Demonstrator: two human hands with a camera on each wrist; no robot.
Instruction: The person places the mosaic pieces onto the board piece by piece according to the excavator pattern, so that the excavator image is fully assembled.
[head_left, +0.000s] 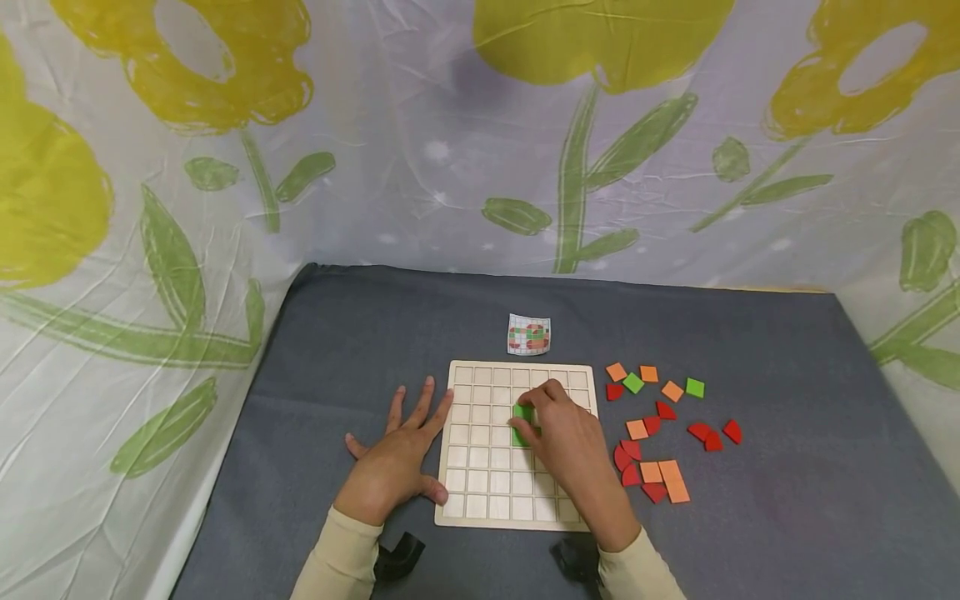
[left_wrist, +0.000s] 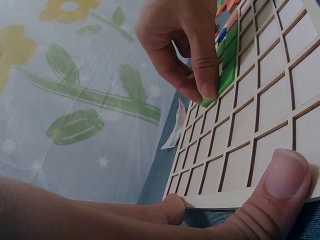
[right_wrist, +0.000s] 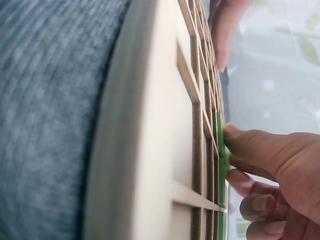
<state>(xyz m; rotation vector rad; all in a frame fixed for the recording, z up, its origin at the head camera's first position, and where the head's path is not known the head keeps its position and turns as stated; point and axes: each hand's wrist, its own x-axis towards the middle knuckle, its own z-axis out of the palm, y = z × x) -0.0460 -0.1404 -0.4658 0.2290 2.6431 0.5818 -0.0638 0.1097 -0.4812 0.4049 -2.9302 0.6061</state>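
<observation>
A wooden grid board [head_left: 468, 483] lies on the dark cloth, tilted slightly. My left hand [head_left: 393, 462] rests at its left side with fingers spread, the thumb and a fingertip touching the frame. Over the middle of the grid, my right hand [head_left: 573, 450] pinches a green tile [right_wrist: 226, 159] between thumb and fingers. Other green pieces [left_wrist: 228, 72] sit in the grid cells beside it, partly covered by the right hand in the head view. The pinched tile is at the level of the grid; whether it is fully seated I cannot tell.
Right of the board lie loose orange squares [head_left: 636, 430], red quarter-round pieces [head_left: 732, 431], green squares [head_left: 695, 388] and a longer orange piece [head_left: 674, 482]. A small printed pattern card [head_left: 528, 335] lies beyond the board's far edge. A flower-printed curtain [head_left: 420, 167] hangs behind the table.
</observation>
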